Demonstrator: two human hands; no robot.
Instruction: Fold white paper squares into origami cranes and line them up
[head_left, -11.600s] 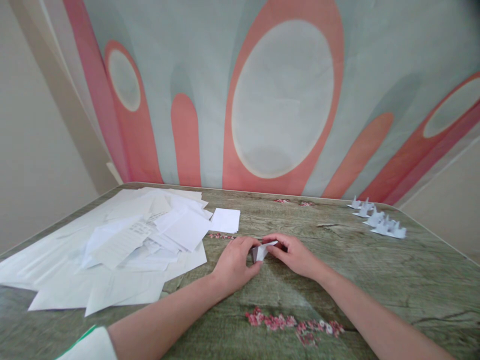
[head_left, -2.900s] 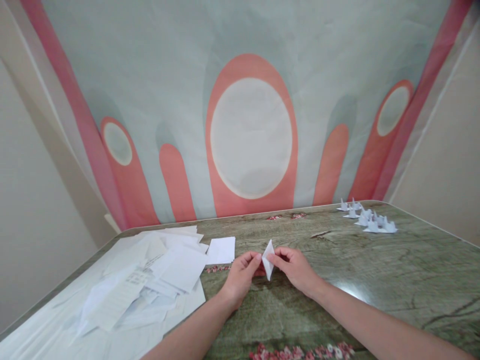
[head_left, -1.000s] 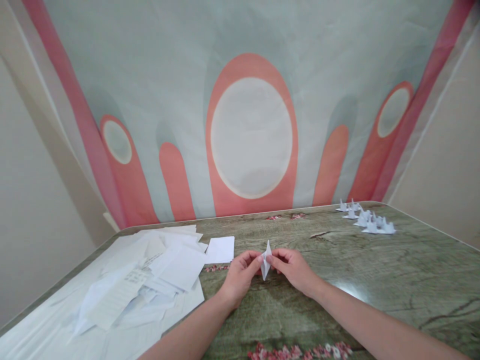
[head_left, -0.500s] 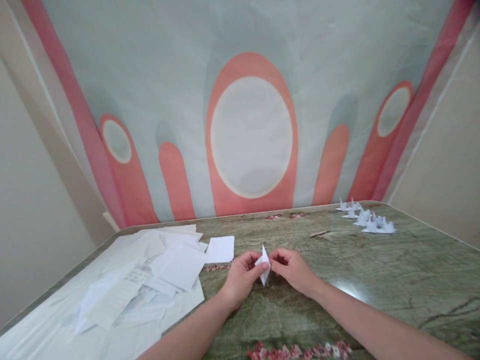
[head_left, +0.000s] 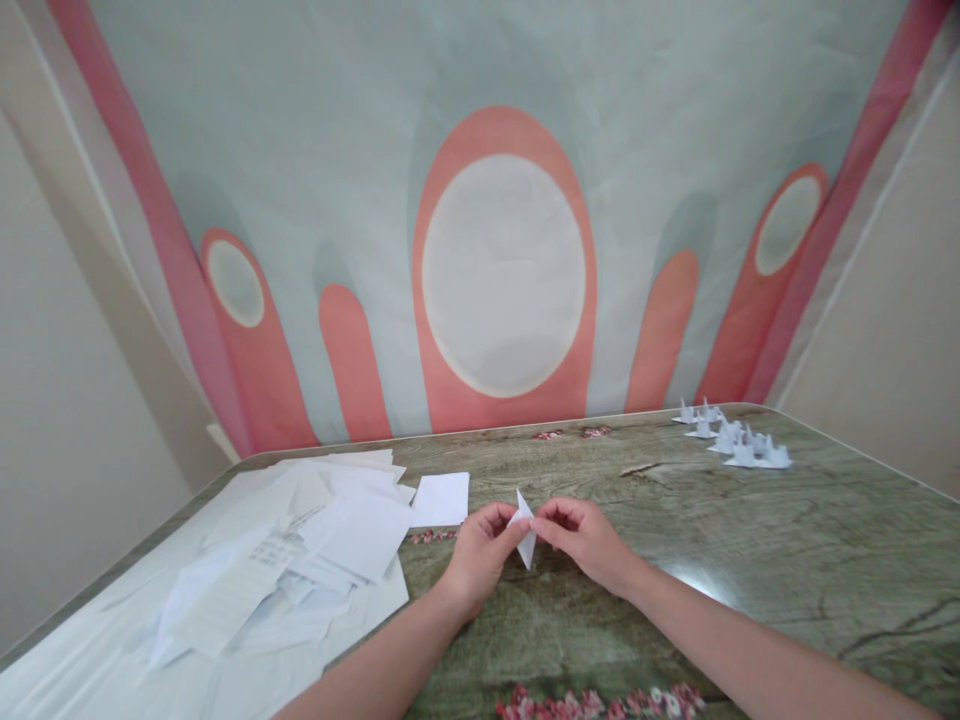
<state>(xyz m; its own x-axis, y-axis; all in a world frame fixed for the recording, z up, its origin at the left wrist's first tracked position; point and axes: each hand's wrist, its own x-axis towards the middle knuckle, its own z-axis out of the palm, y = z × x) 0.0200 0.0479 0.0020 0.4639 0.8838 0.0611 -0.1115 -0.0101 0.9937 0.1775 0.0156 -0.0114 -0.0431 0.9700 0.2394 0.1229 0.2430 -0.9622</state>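
A small piece of folded white paper (head_left: 527, 550), roughly diamond-shaped with a point at top and bottom, is held upright just above the table. My left hand (head_left: 478, 555) pinches its left side between thumb and fingers. From the right, my right hand (head_left: 583, 540) is closed with thumb and fingertips on the paper's right edge. The fingertips hide the middle of the fold. Just behind my left hand lies a small stack of square white sheets (head_left: 441, 498).
Loose white papers (head_left: 352, 530), some printed, spread over the table's left side. Several folded white paper figures (head_left: 750, 448) stand at the far right. Beyond the wood-patterned table (head_left: 750, 540) rises a backdrop (head_left: 502, 270) with coral arches.
The folded paper has turned a little, its upper point now leaning left. My right thumb has shifted left onto the paper's face. The left hand barely moved.
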